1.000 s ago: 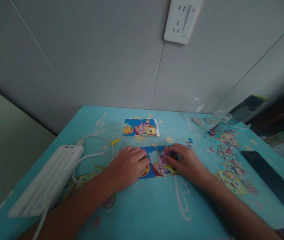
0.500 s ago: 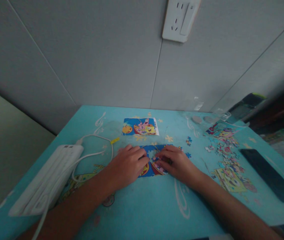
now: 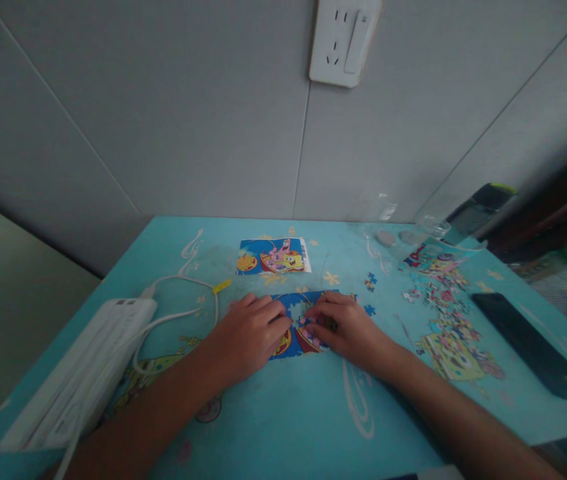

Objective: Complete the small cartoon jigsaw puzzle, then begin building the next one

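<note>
A partly assembled jigsaw puzzle (image 3: 293,348), blue with a cartoon boat picture, lies on the table before me. There is a gap in its upper middle where the tabletop shows through. My left hand (image 3: 253,333) rests on the puzzle's left side, fingers bent and thumb close to them, holding it down. From the other side, my right hand (image 3: 346,330) reaches over the puzzle with thumb and forefinger pinched at the gap's edge. A small jigsaw piece (image 3: 306,321) shows at those fingertips, partly hidden. Behind the puzzle lies a picture card (image 3: 278,257) with the same scene.
A few joined pieces (image 3: 371,282) lie right of the puzzle. Farther right are a heap of loose pieces (image 3: 446,300), another picture card (image 3: 436,257) and a dark flat object (image 3: 528,343). A white power strip (image 3: 83,367) with a white cable (image 3: 170,315) occupies the left.
The camera view has shifted and tilted slightly. Both hands stay at the puzzle in nearly the same pose, with the right fingertips moving only slightly at the gap.
</note>
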Tool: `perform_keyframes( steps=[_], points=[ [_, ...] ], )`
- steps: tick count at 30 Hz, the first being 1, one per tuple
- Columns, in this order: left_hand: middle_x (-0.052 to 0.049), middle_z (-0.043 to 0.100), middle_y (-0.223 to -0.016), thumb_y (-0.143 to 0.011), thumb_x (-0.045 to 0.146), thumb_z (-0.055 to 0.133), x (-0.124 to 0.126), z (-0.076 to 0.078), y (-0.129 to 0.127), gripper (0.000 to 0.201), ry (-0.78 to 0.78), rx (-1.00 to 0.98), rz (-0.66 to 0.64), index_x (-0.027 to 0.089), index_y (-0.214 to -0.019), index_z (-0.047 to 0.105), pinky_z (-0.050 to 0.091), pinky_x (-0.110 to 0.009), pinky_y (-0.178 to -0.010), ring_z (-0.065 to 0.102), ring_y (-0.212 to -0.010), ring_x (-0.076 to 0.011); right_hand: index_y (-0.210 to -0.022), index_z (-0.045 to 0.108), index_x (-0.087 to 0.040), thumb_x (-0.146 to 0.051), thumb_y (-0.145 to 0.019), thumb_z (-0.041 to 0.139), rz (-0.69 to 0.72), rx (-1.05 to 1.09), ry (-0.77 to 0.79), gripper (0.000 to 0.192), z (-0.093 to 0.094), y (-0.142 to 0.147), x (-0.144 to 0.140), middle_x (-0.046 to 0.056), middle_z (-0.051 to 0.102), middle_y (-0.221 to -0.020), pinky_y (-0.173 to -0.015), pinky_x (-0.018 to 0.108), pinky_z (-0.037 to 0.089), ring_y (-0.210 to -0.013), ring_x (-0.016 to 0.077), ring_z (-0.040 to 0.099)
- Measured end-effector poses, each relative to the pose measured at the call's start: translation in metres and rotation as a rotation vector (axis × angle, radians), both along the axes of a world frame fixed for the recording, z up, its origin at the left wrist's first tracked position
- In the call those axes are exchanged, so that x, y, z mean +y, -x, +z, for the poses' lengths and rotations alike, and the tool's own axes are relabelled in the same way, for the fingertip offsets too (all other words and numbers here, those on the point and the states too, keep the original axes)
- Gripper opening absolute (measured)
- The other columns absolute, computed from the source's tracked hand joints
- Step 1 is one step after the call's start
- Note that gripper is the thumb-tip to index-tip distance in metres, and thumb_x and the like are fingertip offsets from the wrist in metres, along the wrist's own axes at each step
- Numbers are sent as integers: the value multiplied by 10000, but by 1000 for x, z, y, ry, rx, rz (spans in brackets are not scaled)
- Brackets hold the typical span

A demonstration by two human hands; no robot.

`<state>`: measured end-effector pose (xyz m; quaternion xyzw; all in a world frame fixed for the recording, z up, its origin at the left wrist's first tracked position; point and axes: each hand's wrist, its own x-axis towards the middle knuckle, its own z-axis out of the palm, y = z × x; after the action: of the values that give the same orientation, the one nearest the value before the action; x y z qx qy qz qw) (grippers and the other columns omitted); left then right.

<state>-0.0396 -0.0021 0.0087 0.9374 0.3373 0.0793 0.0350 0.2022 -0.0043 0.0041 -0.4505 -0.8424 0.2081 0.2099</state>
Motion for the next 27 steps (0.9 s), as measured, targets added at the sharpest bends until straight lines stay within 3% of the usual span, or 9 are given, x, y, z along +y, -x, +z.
perform_keyframes(
  steps=[6, 9, 12, 18, 23, 27],
  points=[
    [-57, 642, -1009, -966, 190, 528, 3, -9, 2, 184, -49, -42, -22, 211, -1068, 679, 365, -378, -799, 548, -928, -215, -900, 703, -205, -228, -840, 745, -49, 76, 65, 76, -2, 2, -2, -3, 634, -808, -690, 269, 418, -729, 138, 573],
    [-53, 644, -1007, -958, 189, 543, 3, -12, 3, 180, -51, -56, -29, 215, -1069, 682, 368, -383, -813, 549, -935, -221, -876, 701, -200, -225, -865, 703, -78, 139, 172, 27, -4, 4, -5, -24, 647, -733, -607, 239, 403, -637, 113, 555],
    [-52, 648, -1026, -948, 178, 554, 4, -13, 4, 198, -47, -73, -34, 221, -1097, 677, 371, -383, -822, 554, -944, -224, -878, 710, -196, -224, -893, 643, -189, 205, 230, 74, 2, -5, -2, -19, 685, -726, -578, 230, 407, -603, 108, 560],
    [-58, 651, -1040, -945, 159, 547, 4, -13, 5, 206, -48, -86, -42, 218, -1096, 673, 375, -377, -817, 565, -942, -220, -892, 730, -170, -341, -876, 642, -610, 179, -33, 193, 15, -63, 28, 48, 729, -787, -629, 279, 453, -669, 163, 621],
    [-58, 649, -1039, -952, 149, 525, 5, -15, 6, 224, -57, -95, -48, 223, -1111, 664, 376, -379, -824, 567, -951, -218, -857, 748, -194, -317, -843, 660, -557, 65, 52, 152, 4, -87, 42, 30, 751, -773, -617, 268, 470, -662, 169, 662],
    [-59, 647, -1046, -949, 139, 522, 6, -17, 7, 233, -61, -113, -53, 220, -1115, 664, 372, -381, -825, 565, -957, -218, -947, 765, -201, -297, -861, 627, -608, 14, 3, 189, 7, -102, 44, 52, 768, -847, -704, 300, 495, -738, 193, 683]
  ],
)
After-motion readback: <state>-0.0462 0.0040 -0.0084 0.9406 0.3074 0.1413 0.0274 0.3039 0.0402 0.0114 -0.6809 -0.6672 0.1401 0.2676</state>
